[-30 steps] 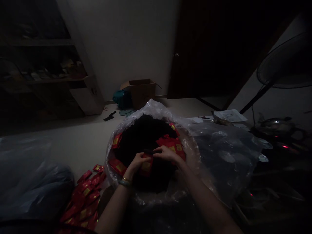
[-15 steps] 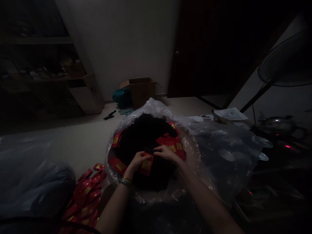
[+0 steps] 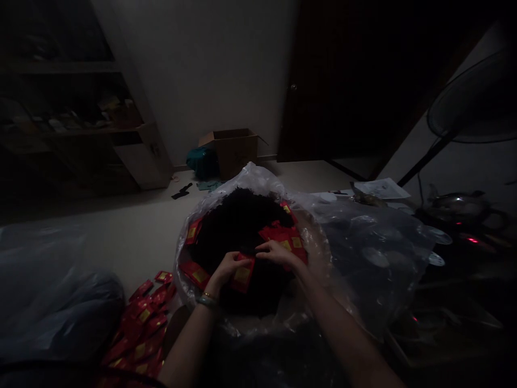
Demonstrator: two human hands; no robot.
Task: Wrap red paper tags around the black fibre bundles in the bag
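Observation:
My left hand [image 3: 224,268], with bracelets at the wrist, is closed on a small red packet [image 3: 243,277] with a gold label. Just right of the packet's top edge, my right hand [image 3: 278,253] has its thumb and fingers pinched together; whatever is between them is too dark to make out. Both hands are over a heap of black, loose, leaf-like material [image 3: 238,218] inside a round container lined with clear plastic [image 3: 258,180]. More red packets [image 3: 286,240] lie on the heap at the right, and others [image 3: 197,274] at its left edge.
A pile of red packets [image 3: 141,323] lies at lower left, beside a plastic-covered bundle [image 3: 81,318]. Behind stand an open cardboard box [image 3: 237,153] and a teal bag [image 3: 202,163]. At right are a plastic sheet [image 3: 363,248], a metal kettle [image 3: 458,203] and a fan [image 3: 472,102].
My right fingers have shifted slightly from the packet's top edge, and the dark strip there shows less. My left hand stays on the packet, whose red front now shows more fully.

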